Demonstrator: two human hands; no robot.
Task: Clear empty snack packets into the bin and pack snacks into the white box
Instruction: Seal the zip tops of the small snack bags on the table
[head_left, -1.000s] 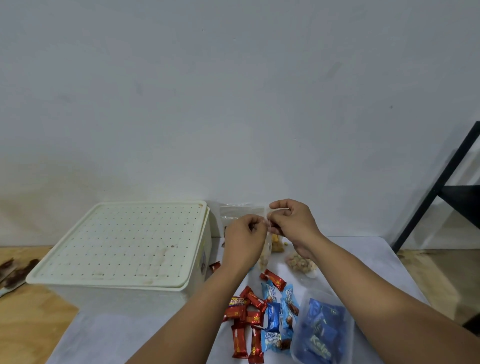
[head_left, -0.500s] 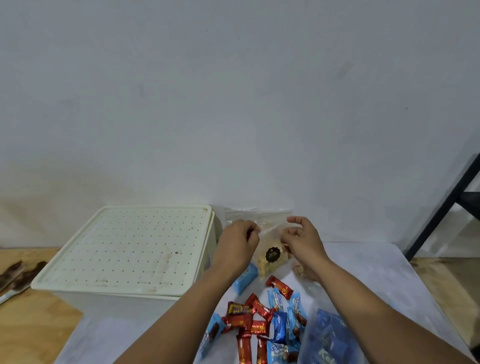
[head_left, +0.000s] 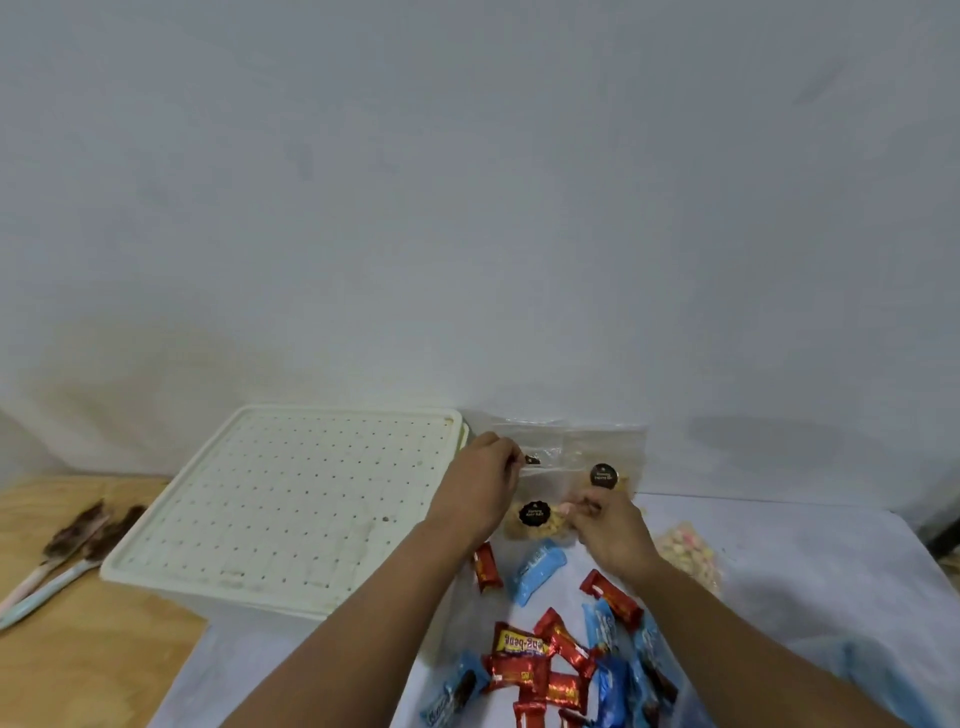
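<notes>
The white box stands at left with its perforated lid on. To its right, clear snack bags with black round labels lean by the wall. My left hand pinches the upper edge of one clear bag, which holds pale snacks. My right hand pinches the same bag lower down on its right side. A second labelled bag stands just behind. Red and blue wrapped snacks lie scattered on the white cloth below my hands.
A bag of pastel puffs lies to the right of my right hand. Two dirty spatulas rest on the wooden table at far left. The wall runs close behind everything.
Both hands have dropped lower and spread apart along the clear bag. The camera has tilted, so more wrapped snacks show at the bottom.
</notes>
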